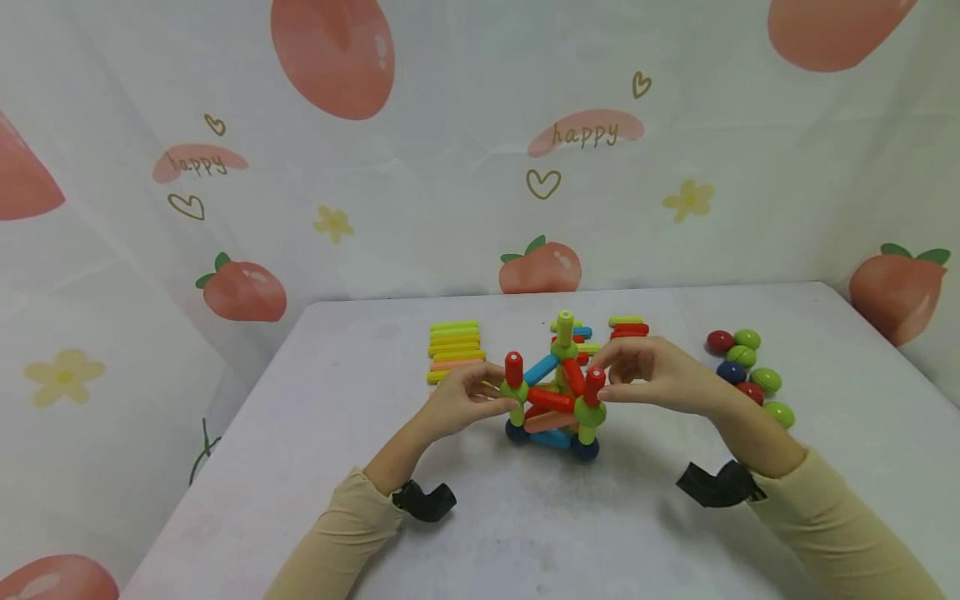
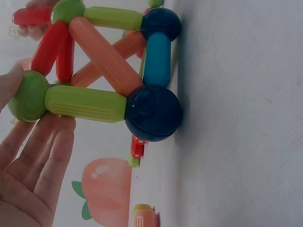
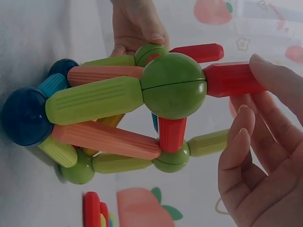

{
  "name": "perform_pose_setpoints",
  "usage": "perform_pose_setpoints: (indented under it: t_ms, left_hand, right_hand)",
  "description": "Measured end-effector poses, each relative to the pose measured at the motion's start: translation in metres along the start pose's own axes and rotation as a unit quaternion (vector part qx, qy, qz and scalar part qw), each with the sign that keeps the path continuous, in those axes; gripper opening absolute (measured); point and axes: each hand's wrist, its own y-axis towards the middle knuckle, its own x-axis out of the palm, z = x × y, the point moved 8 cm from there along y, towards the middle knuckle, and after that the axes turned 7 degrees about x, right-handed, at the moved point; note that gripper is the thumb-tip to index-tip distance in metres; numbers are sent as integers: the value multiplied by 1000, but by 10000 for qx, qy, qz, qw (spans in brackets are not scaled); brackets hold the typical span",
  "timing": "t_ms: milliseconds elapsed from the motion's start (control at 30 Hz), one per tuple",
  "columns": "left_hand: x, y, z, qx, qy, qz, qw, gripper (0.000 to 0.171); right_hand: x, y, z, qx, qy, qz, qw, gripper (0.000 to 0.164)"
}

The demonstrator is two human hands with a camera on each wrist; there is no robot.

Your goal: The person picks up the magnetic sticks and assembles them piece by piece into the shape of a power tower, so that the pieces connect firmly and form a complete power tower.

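Observation:
A structure of magnetic rods and balls stands on the table, with dark blue balls (image 2: 154, 113) at two lower front corners and green balls (image 3: 174, 86) at the top. Blue, red, orange and light green rods link them. My left hand (image 1: 468, 400) pinches the green ball (image 2: 29, 96) at the upper left corner between thumb and fingers. At the upper right front corner, my right hand (image 1: 656, 375) pinches an upright red rod (image 3: 234, 79) that stands on its green ball. Another red rod (image 1: 513, 369) and a light green rod (image 1: 566, 329) stick up from the other top balls.
Behind my left hand lies a row of yellow, green and orange rods (image 1: 454, 340). More short rods (image 1: 628, 327) lie behind the structure. Several loose red, green and blue balls (image 1: 766, 381) sit right of my right hand. A peach-printed cloth (image 1: 450, 167) hangs behind the table.

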Motion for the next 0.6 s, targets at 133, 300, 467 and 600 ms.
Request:
perform_pose_setpoints:
  t_ms: [133,300,467,600]
  left_hand:
    - [0,0,0,13,19,5,10000,37]
    - [0,0,1,47,64,6,10000,37]
    - [0,0,1,74,77,19,9999,36]
    - [-1,0,1,95,81,39,9999,35]
  right_hand:
    - [-4,-2,2,-18,-35,36,10000,21]
    - [-29,-11,18,479,-185,458,9976,22]
    - [-72,-28,54,1765,-564,1189,9755,26]
    - [-105,-45,88,2829,-561,1507,9456,39]
